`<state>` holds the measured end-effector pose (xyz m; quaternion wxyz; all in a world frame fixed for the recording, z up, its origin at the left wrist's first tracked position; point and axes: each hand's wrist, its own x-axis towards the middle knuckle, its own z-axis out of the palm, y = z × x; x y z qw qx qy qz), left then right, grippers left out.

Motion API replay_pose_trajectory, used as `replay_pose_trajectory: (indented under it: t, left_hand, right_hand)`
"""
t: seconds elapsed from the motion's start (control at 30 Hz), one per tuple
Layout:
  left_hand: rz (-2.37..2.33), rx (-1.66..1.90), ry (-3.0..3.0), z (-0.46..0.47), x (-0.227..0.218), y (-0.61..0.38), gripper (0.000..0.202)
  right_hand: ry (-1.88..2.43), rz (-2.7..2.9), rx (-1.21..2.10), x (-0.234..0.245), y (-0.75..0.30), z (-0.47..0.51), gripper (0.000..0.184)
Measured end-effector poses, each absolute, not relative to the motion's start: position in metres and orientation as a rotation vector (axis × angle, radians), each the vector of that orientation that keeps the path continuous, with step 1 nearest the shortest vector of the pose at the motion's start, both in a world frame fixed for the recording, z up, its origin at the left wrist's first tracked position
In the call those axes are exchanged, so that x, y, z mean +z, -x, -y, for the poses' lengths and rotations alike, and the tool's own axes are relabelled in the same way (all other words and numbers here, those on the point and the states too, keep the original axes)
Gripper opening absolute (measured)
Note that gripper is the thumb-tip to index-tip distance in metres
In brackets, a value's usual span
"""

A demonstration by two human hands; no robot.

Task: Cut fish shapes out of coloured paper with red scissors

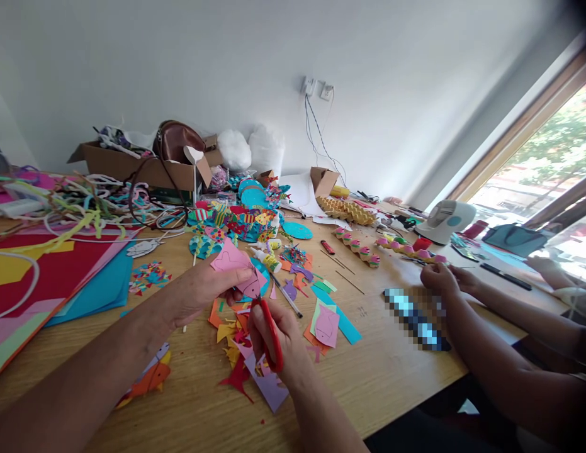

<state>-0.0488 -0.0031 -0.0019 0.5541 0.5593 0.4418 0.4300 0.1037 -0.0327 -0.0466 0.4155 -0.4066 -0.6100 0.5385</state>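
Note:
Pinched in my left hand (214, 283) is a pink paper sheet (231, 259) with a fish outline drawn on it. My right hand (281, 333) grips red-handled scissors (275, 343), whose blades meet the lower edge of that sheet. Coloured paper scraps (231, 333) lie under both hands, with a purple piece (271, 384) nearest me. To the right rests a small stack of paper squares, its top pink piece (326, 324) marked with a fish outline. An orange paper fish (153, 377) lies below my left forearm, partly hidden by it.
Large coloured sheets (92, 283) cover the left side. Decorated paper fish (236, 220), glue bottles (267, 259) and a cardboard box (132, 173) stand farther back. A pen (293, 299) and wooden sticks (349, 282) lie rightward. A co-worker's hands (441, 280) are at the right, near painted egg-carton strips (356, 246).

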Motion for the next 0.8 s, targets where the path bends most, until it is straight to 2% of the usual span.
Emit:
replay_pose_trajectory:
  t: [0.8]
  left_hand:
    - [-1.132, 1.040, -1.279, 0.013, 0.004, 0.036, 0.025]
  right_hand:
    - [0.905, 1.499, 1.384, -0.053, -0.105, 0.030, 0.044]
